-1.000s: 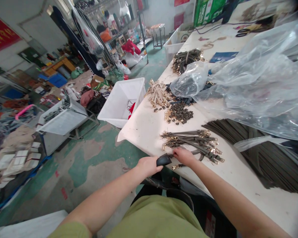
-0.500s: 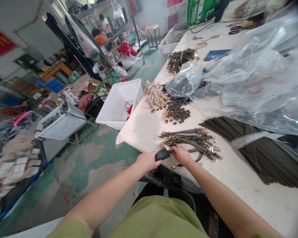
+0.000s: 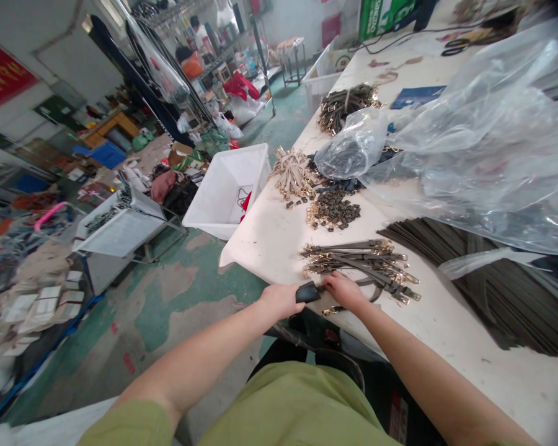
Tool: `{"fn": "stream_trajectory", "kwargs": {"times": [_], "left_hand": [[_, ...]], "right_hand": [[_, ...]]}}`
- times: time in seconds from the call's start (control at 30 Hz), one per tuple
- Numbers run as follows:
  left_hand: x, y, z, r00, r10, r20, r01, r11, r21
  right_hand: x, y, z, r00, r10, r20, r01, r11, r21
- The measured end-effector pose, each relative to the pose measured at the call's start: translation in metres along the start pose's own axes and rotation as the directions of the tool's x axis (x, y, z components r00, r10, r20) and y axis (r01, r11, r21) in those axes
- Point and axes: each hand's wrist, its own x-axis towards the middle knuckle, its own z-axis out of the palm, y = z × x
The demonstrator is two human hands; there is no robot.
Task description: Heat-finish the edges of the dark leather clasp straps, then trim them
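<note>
Left hand (image 3: 281, 301) clutches the black piece (image 3: 308, 292), right hand (image 3: 345, 291) pinches a strap (image 3: 379, 290), seemingly steadying it; pile (image 3: 356, 261) just beyond those fingers.

The stubby, smooth-looking object (image 3: 308, 292) is black, and the narrow, flat strap (image 3: 377, 291) is grey-brown. The heap of slim straps (image 3: 363, 263) is the same grey-brown, dotted with gold metal clasps. The flat-topped worktop (image 3: 270, 248) is creamy white. The fanned strap bundle (image 3: 292, 170) is beige with gold ends. The boxy plastic bin (image 3: 204, 207) is white; the painted floor (image 3: 246, 279) is green, blotched with grey. The cloth banner (image 3: 2, 77) is red with yellow characters.
</note>
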Motion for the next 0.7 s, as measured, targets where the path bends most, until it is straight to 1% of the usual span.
{"fn": "stream_trajectory", "kwargs": {"times": [0.17, 0.3, 0.4, 0.5, 0.6, 0.7], "left_hand": [[0.001, 0.0, 0.007, 0.998, 0.039, -0.049, -0.038, 0.999, 0.016], [0.003, -0.005, 0.004, 1.0, 0.002, -0.004, -0.002, 1.0, 0.021], [-0.004, -0.015, 0.005, 0.999, -0.034, 0.004, 0.034, 0.999, 0.009], [-0.015, -0.02, 0.01, 0.999, -0.036, -0.017, 0.036, 0.999, -0.002], [-0.02, -0.012, 0.011, 0.998, -0.001, -0.055, 0.002, 1.0, 0.013], [-0.011, 0.011, 0.002, 0.996, 0.052, -0.069, -0.05, 0.999, 0.02]], "right_hand": [[-0.001, 0.0, -0.001, 1.0, -0.016, -0.006, 0.016, 1.0, 0.0], [-0.003, 0.003, -0.005, 1.0, -0.02, -0.008, 0.02, 1.0, -0.013], [-0.009, 0.012, -0.007, 1.0, -0.002, -0.02, 0.001, 1.0, -0.03], [-0.014, 0.019, -0.008, 0.999, 0.007, -0.039, -0.007, 1.0, -0.012], [-0.015, 0.021, -0.009, 0.999, 0.037, -0.025, -0.037, 0.999, 0.011], [-0.014, 0.02, -0.009, 0.999, 0.049, -0.006, -0.049, 0.998, 0.026]]}}
